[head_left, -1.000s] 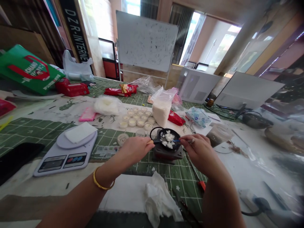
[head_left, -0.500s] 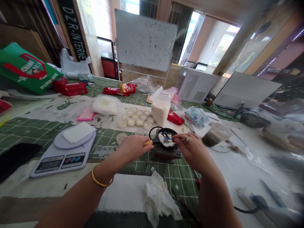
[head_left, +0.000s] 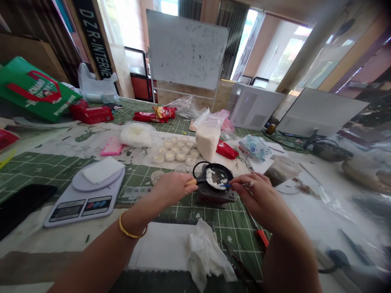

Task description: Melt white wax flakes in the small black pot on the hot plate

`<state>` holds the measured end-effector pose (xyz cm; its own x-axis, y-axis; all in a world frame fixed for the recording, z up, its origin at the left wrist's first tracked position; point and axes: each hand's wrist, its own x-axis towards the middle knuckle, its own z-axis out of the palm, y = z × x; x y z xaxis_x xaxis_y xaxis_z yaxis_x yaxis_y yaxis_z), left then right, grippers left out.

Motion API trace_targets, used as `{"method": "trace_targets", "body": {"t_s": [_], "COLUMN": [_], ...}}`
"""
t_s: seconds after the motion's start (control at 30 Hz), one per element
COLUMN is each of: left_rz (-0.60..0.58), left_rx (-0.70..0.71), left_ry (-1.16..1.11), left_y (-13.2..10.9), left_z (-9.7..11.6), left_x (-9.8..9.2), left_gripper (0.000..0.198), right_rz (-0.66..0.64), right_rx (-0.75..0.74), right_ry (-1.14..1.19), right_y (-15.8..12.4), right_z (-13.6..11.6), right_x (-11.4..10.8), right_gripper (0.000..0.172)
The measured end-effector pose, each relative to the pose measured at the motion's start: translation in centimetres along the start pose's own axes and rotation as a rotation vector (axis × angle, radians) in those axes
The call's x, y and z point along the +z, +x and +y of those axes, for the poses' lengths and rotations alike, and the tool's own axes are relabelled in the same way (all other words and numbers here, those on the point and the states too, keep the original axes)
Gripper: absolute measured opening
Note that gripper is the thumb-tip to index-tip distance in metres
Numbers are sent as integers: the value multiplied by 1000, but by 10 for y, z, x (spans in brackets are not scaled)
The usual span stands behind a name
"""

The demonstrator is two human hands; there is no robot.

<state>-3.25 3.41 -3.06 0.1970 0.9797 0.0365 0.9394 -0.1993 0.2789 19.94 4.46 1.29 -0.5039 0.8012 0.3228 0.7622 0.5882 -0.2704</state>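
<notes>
My left hand (head_left: 175, 188) is closed around the wooden handle (head_left: 192, 182) of a small black frying pan (head_left: 228, 173). The pan rests on a small dark burner (head_left: 215, 197). White lumps (head_left: 210, 178) lie in a rough ring inside the pan, with the dark bottom showing in the middle. My right hand (head_left: 255, 193) pinches a thin blue stick (head_left: 226, 185), whose tip reaches into the white lumps at the pan's near right side. What kind of tool the stick is, I cannot make out.
Several small cups of pale wax-like filling (head_left: 175, 150) stand behind the pan, beside a bag of white granules (head_left: 207, 140). A kitchen scale (head_left: 87, 191) sits at left. Crumpled tissue (head_left: 204, 254) lies in front. A cup of dark contents (head_left: 279, 171) stands at right.
The blue stick and my right hand have moved right and slightly toward me. The white lumps have spread outward, baring the pan's middle. My left hand keeps hold of the handle.
</notes>
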Motion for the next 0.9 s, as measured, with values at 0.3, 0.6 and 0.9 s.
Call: {"method": "trace_targets", "body": {"t_s": [0.3, 0.6, 0.9], "left_rz": [10, 6, 22], "left_rx": [3, 4, 17], "left_ry": [24, 23, 28], "left_y": [-1, -2, -1], "left_z": [1, 2, 0], "left_x": [0, -2, 1], "left_gripper": [35, 34, 35], "right_rz": [78, 52, 25], "right_rx": [95, 85, 99], "right_ry": [-8, 13, -6], "right_y": [1, 8, 6], "right_z": [5, 3, 7], "right_x": [2, 8, 5], "right_gripper": [26, 27, 27]}}
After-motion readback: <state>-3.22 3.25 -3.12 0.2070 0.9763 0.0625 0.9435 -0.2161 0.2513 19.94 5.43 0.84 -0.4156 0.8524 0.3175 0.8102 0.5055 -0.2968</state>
